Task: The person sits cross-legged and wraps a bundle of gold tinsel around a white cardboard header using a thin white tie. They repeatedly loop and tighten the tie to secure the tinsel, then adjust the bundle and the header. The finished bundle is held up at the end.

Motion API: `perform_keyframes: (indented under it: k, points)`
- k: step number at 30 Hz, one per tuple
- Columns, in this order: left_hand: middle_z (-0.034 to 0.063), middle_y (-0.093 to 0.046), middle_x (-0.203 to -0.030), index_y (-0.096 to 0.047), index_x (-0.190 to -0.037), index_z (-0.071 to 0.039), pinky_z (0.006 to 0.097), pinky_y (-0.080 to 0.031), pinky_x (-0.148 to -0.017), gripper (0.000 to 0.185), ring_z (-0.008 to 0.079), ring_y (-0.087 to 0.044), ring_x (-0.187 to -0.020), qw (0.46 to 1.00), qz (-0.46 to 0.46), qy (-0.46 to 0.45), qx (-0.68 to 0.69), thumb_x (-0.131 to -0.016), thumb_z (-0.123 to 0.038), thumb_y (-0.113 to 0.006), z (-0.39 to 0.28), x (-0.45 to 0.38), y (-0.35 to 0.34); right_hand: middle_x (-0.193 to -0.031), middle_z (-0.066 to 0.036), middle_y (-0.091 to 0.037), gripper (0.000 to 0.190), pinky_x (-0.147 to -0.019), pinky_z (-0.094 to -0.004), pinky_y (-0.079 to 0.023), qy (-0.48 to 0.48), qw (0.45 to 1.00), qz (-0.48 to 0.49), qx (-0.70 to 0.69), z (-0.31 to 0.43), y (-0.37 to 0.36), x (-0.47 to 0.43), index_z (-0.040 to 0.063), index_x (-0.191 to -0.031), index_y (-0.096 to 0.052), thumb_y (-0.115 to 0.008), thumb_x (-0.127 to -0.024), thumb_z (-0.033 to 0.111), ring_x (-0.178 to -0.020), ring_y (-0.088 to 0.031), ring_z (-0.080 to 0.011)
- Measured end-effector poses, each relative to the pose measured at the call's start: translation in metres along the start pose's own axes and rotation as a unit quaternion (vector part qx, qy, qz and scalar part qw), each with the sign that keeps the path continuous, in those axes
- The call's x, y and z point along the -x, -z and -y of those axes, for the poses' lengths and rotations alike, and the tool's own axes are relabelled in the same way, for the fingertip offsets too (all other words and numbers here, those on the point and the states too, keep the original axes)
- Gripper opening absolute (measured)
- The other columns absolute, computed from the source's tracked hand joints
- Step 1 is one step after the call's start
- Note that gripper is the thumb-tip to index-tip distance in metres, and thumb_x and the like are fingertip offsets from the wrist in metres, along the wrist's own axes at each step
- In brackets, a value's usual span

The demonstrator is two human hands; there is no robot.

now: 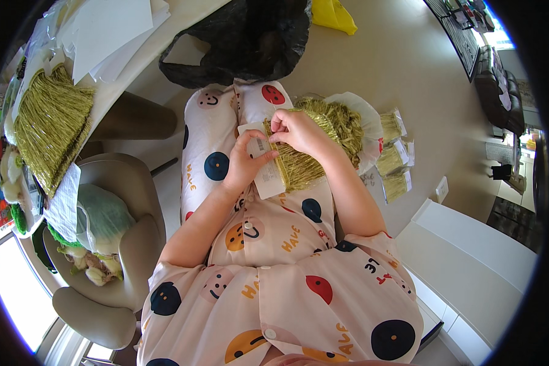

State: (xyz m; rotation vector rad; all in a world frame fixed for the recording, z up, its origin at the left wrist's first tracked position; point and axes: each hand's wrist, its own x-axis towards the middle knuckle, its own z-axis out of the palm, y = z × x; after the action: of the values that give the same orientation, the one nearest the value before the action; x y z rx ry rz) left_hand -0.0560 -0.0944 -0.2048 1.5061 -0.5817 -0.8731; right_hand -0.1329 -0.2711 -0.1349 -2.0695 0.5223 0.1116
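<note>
Across my lap lies a white printed card (271, 180) with gold tinsel fringe (302, 169) attached along its right edge. The thumb and fingers of my left hand (248, 162) grip the card near its middle. My right hand (297, 132) pinches the top band of the fringe beside the card's upper part; what lies between its fingertips is too small to tell. Beyond my right wrist, a heap of loose gold tinsel (343, 123) rests in a whitish round bag or wrapping (370, 132).
Packed gold fringes (395, 158) lie at the right. Fringe bundles (52, 123) and white sheets (114, 36) are on the table at the left. A black plastic bag (265, 45) stands ahead, near a yellow bag (334, 16). A chair (142, 219) at the left holds a filled bag (103, 219).
</note>
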Motion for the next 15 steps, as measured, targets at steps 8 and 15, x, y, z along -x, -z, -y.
perform_keyframes:
  k: [8,15]
  points:
    - [0.0017,-0.063,-0.103,-0.064,-0.109,-0.011,0.0279,-0.050,-0.082,0.039,0.0129,-0.059,-0.093,0.999,0.000,0.002,0.036,-0.077,-0.010,-0.087,0.011,-0.005,0.001,-0.073,-0.012,-0.065,0.028,-0.060,-0.0361,-0.047,0.041,0.998,-0.020,0.037,-0.002,0.000,0.002,0.000,-0.085,-0.056,-0.080,-0.081,0.012,-0.064,-0.061,-0.0234]
    - [0.0011,-0.066,-0.103,-0.065,-0.109,-0.009,0.0277,-0.051,-0.083,0.038,0.0112,-0.060,-0.093,0.999,0.023,0.019,0.034,-0.078,-0.010,-0.086,0.002,-0.005,0.005,-0.074,-0.012,-0.065,0.032,-0.060,-0.0388,-0.049,0.072,0.988,-0.036,0.132,0.001,-0.002,0.003,0.003,-0.085,-0.054,-0.081,-0.080,0.018,-0.066,-0.065,-0.0290]
